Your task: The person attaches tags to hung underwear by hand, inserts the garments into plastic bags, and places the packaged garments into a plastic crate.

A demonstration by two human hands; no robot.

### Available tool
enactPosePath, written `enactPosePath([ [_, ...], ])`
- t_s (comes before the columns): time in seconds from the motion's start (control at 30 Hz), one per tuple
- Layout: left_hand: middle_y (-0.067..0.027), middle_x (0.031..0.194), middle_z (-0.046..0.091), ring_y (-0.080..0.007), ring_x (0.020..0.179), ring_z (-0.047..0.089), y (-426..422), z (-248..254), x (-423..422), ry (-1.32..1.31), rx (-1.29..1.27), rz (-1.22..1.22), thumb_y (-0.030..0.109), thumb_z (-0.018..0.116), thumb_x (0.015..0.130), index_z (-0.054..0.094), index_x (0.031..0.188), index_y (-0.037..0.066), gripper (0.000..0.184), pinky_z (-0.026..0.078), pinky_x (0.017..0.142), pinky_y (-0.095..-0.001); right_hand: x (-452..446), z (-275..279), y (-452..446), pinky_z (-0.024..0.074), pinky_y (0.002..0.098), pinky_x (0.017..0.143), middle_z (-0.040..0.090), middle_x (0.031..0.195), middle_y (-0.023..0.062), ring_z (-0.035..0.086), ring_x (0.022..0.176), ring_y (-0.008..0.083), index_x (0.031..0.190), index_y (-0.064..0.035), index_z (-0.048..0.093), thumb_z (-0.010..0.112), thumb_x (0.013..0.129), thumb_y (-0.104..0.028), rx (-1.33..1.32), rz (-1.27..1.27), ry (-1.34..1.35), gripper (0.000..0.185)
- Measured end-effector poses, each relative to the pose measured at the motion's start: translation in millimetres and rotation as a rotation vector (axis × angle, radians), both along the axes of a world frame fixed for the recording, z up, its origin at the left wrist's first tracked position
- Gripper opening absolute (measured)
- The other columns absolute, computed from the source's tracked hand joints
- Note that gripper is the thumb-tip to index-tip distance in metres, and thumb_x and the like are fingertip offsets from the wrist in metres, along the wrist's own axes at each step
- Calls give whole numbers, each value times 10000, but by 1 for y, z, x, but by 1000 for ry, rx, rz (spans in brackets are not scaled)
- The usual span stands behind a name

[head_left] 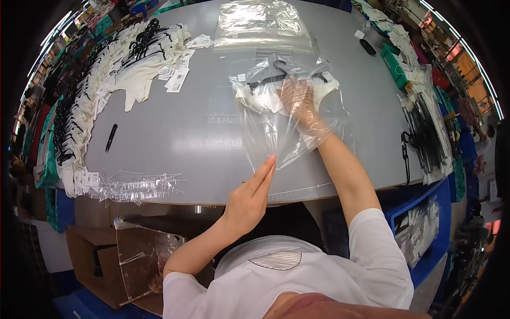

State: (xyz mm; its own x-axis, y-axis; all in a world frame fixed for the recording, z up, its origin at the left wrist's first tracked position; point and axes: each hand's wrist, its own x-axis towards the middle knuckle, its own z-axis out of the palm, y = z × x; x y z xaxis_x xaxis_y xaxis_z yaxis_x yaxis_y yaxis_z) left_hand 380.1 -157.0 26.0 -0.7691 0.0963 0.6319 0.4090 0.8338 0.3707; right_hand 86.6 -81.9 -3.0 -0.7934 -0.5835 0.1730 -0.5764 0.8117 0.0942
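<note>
A clear plastic bag [271, 133] lies over a white garment [255, 100] on a black hanger [271, 80] at the middle of the table. My right hand [298, 95] is inside the bag, its fingers at the hanger and the garment's top; the hanger's hook points away from me. My left hand [254, 194] pinches the bag's near edge between its fingertips, close to the table's front edge. Beyond the hanger lies a stack of flat clear bags [263, 26].
White garments on black hangers [127, 64] are heaped at the left. A black pen [111, 137], loose plastic fasteners [141, 187], a green tray [393, 66] and bagged hangers [425, 133] lie around. Below stand a cardboard box [95, 263] and a blue bin [441, 218].
</note>
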Motion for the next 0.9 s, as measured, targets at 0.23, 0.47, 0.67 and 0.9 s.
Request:
enactPosePath([
  [0.23, -155, 1444, 473, -114, 583, 453, -8, 12, 4, -21, -27, 2, -89, 581, 795, 579, 1208, -94, 413, 418, 498, -201, -61, -38, -45, 375, 470, 976, 472, 1389, 220, 484, 1248, 291, 1297, -116, 543, 463, 948, -460, -339, -103, 100, 497],
  [0.47, -144, 1402, 521, -96, 576, 437, -45, 22, -5, 66, -168, 226, -89, 614, 795, 621, 1152, -83, 357, 381, 479, -191, -90, -44, -77, 268, 508, 1111, 287, 1555, 151, 369, 1377, 330, 1502, -186, 317, 400, 978, -504, -961, 472, -394, 618],
  [0.67, -113, 1367, 557, -109, 628, 547, -68, 14, 12, -47, -193, 276, -81, 617, 802, 632, 1152, -48, 352, 434, 521, -218, 52, 2, -22, 98, 610, 1146, 185, 1586, 158, 150, 1462, 374, 1501, -108, 287, 414, 973, -523, -258, 306, -313, 684],
  [0.9, -59, 1100, 681, -141, 638, 594, -89, 17, 36, -301, -226, 208, 40, 681, 826, 686, 918, 16, 95, 449, 552, -233, 201, 43, 160, 285, 593, 1078, 275, 1532, 214, 272, 1397, 430, 1441, -59, 369, 535, 945, -433, 53, 349, -418, 643],
])
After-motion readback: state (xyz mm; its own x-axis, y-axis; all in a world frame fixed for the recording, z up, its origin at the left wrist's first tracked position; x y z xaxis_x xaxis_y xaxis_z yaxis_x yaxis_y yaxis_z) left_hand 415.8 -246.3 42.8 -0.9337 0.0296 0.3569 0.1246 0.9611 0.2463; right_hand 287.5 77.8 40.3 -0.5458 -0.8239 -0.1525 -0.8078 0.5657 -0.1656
